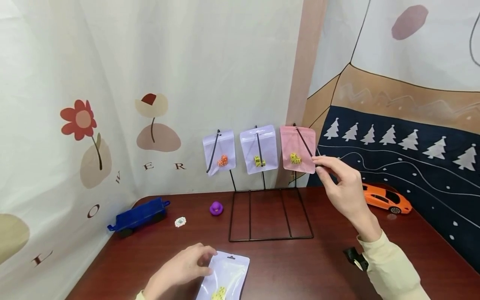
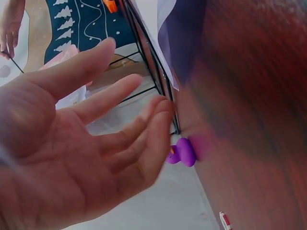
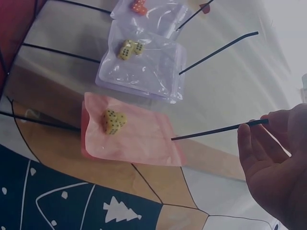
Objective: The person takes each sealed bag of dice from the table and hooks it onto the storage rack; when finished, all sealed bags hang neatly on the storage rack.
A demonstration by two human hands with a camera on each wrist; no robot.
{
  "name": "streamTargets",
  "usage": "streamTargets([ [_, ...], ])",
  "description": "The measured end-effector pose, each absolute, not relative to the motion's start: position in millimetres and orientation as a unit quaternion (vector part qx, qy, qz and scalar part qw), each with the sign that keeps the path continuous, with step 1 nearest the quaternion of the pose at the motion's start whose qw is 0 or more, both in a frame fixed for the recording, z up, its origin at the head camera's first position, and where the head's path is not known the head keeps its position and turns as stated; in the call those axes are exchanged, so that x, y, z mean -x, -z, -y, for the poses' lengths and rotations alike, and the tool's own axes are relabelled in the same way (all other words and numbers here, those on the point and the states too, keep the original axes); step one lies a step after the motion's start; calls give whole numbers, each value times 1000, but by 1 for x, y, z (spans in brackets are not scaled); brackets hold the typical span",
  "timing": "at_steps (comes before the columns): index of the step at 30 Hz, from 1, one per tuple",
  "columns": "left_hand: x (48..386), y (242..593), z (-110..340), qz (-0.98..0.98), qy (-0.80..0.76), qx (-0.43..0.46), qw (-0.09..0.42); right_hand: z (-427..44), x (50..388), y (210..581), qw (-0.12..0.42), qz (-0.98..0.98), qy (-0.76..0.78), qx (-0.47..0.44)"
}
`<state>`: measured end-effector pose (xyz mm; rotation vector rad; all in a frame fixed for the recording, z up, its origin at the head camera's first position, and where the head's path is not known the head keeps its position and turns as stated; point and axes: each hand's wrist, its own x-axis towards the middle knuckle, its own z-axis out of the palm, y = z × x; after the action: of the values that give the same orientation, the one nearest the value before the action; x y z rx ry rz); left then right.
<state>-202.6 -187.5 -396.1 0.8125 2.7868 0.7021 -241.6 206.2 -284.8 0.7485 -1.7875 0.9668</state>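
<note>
My right hand [image 1: 346, 189] pinches the free end of a black hook rod [image 3: 216, 131] between thumb and fingers. From that rod hangs a pink pouch [image 1: 288, 141] with yellow dice [image 3: 112, 122] inside. Beside it on the wire rack [image 1: 271, 240] hang a lilac pouch [image 1: 248, 141] with yellow dice and another lilac pouch [image 1: 226, 146] with orange dice. On the table, a further lilac pouch [image 1: 231, 273] with yellow dice lies flat, partly cut off by the frame. My left hand [image 1: 180, 266] is beside its upper left corner, fingers loosely bent and holding nothing.
A blue toy trailer [image 1: 140, 214] stands at the left, with a small white scalloped piece [image 1: 180, 222] and a purple rubber duck [image 1: 216, 208] between it and the rack. An orange toy car [image 1: 386, 199] is behind my right wrist. Printed cloth [image 1: 225, 54] encloses the table.
</note>
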Motion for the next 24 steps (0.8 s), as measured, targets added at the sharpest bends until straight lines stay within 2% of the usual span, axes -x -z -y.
streamTargets([
  [5, 204, 396, 188, -925, -248, -255, 138, -215, 254, 296, 467, 730, -395, -305],
  [14, 199, 401, 189, -905, -328, -201, 185, -216, 255, 299, 452, 741, -392, -305],
  [18, 199, 402, 185, -910, -321, -186, 188, -215, 257, 299, 463, 734, -391, -305],
  [24, 198, 406, 175, -930, -269, -194, 158, -216, 258, 300, 474, 732, -385, -301],
])
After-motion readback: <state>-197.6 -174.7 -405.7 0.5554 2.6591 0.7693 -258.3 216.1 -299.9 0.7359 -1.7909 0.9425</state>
